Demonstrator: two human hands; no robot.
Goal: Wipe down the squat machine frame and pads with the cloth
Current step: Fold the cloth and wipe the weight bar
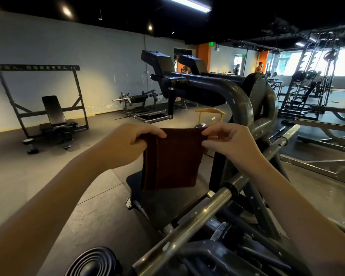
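Brown cloth (173, 158) hung folded in the air, clear of the squat machine and in front of its dark platform (163, 204). The left hand (127, 142) gripped the cloth's upper left corner with curled fingers. The right hand (229, 142) pinched the upper right corner between thumb and forefinger. The curved grey frame (245, 108) rose just behind the cloth, with the shoulder pads (157, 60) farther back.

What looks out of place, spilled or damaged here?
Nothing looks spilled or damaged. The left hand and right hand pinch the cloth by its top edge; it hangs flat before the squat machine. Only the wooden chair behind seems odd among gym gear.
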